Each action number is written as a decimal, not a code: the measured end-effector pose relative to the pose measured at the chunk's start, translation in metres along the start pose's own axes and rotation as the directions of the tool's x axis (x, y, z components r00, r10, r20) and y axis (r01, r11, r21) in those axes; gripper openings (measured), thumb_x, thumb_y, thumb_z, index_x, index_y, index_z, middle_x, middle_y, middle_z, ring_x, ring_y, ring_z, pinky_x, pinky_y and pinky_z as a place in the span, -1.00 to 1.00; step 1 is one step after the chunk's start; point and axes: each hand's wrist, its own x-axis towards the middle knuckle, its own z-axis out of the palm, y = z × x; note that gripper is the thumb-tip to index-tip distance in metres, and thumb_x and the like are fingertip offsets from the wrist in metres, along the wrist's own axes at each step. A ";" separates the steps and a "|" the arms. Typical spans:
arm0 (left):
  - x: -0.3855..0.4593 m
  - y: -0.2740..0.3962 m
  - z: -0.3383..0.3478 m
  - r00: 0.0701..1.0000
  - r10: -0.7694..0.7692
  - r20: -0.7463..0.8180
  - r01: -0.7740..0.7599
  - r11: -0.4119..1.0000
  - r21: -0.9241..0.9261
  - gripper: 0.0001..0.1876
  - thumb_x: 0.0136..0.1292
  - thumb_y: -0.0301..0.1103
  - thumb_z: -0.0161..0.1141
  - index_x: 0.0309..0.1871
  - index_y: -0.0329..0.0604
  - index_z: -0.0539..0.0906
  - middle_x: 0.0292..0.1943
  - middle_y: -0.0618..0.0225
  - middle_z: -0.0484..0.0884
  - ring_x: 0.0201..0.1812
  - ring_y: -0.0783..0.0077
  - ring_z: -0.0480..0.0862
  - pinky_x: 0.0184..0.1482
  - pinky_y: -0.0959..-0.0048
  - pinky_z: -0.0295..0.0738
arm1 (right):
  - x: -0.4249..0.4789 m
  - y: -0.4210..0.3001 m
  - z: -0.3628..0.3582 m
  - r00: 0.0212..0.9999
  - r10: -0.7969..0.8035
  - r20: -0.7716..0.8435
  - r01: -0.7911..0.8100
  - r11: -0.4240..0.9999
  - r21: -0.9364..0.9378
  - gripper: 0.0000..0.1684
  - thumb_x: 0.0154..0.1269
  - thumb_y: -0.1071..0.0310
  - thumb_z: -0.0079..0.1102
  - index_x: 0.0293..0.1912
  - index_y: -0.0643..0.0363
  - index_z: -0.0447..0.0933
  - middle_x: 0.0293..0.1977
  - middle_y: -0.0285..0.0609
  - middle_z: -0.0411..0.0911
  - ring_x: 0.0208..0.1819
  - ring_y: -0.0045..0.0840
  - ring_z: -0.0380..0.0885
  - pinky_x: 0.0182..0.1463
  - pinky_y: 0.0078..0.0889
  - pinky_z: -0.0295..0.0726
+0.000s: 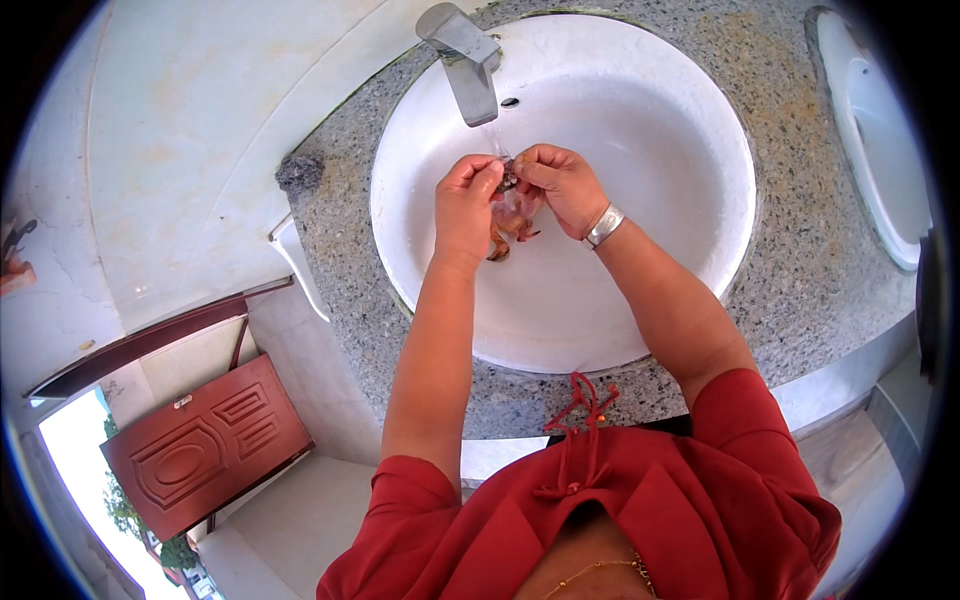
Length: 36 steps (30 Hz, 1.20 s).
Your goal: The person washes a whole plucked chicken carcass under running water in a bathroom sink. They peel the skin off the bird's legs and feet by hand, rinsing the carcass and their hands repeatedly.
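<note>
Both of my hands are raised over a white oval washbasin (600, 315), just under its metal faucet (469, 71). A thin stream of water runs from the spout towards my fingertips. My left hand (471, 202) and my right hand (564, 187) pinch a small dark, wet piece (508, 177) between them. It joins a pale and orange-brown mass with curled, claw-like ends (511, 225), which hangs below my fingers. It looks like part of a small animal, perhaps a bird's feet; the exact kind cannot be told. My right wrist wears a silver-coloured band.
Speckled granite countertop (810, 225) surrounds the basin. A dark scouring pad (298, 172) lies on its left corner. A second white basin (877, 135) is set at the far right. White tiled wall stands at the left, with a reddish panelled door (210, 450) lower down.
</note>
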 end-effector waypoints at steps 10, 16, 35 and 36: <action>0.004 -0.015 0.005 0.976 -0.213 -0.050 0.147 0.808 -0.571 -0.80 0.22 -0.47 0.12 -0.10 -0.28 0.53 -0.20 0.28 0.59 -0.23 0.39 0.56 -0.24 0.46 0.46 | -0.002 0.000 0.005 0.999 -0.023 -0.048 0.025 0.998 0.055 -0.91 0.20 0.46 0.18 -0.27 0.25 0.55 -0.40 -0.29 0.57 -0.54 -0.72 0.43 -0.56 -0.67 0.36; 0.001 -0.008 0.013 0.977 -0.179 -0.118 0.089 0.839 -0.536 -0.91 0.26 -0.50 0.15 -0.20 -0.30 0.57 -0.24 0.27 0.63 -0.28 0.44 0.59 -0.29 0.50 0.50 | 0.000 0.008 0.003 0.960 -0.263 -0.092 0.209 0.898 -0.387 -0.91 0.18 0.48 0.18 -0.27 0.25 0.57 -0.42 -0.25 0.56 -0.49 -0.59 0.53 -0.49 -0.48 0.48; -0.007 -0.015 0.015 0.997 -0.002 -0.079 -0.012 0.983 -0.184 -0.89 0.29 -0.46 0.16 -0.16 -0.27 0.59 -0.29 0.37 0.61 -0.31 0.57 0.56 -0.25 0.53 0.49 | 0.000 -0.008 -0.003 0.958 -0.077 -0.275 0.129 0.976 0.176 -0.85 0.19 0.40 0.07 -0.49 0.21 0.43 -0.62 -0.32 0.37 -0.65 -0.66 0.27 -0.59 -0.53 0.33; -0.007 -0.016 0.015 0.997 0.001 -0.079 -0.015 0.983 -0.182 -0.88 0.30 -0.45 0.16 -0.15 -0.27 0.59 -0.29 0.37 0.61 -0.31 0.56 0.57 -0.26 0.52 0.49 | 0.003 -0.009 -0.009 0.949 -0.075 -0.307 0.128 0.980 0.155 -0.82 0.22 0.36 0.07 -0.48 0.21 0.43 -0.61 -0.31 0.38 -0.65 -0.66 0.28 -0.59 -0.55 0.32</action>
